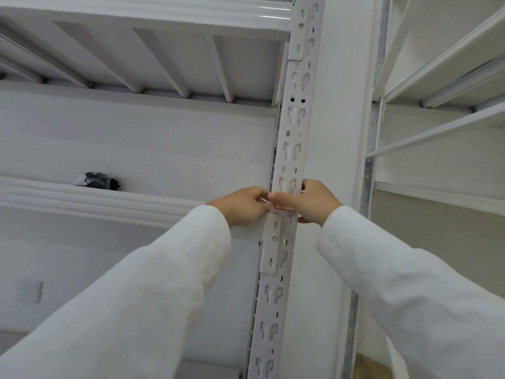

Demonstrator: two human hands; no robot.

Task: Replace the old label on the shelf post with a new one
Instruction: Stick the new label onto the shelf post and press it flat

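Note:
A white perforated shelf post [289, 127] runs up the middle of the view. A small white label with a red border [282, 209] lies across the post at mid height. My left hand [243, 206] pinches the label's left edge with thumb and fingertips. My right hand [311, 201] wraps the post from the right, its thumb pressed on the label's top. Much of the label is hidden under my fingers. Both arms wear white sleeves.
White metal shelves [109, 203] extend left of the post, with a dark bundled object [101, 181] lying on one. Another shelf unit [437, 127] stands to the right. A white wall column [344, 132] sits behind the post.

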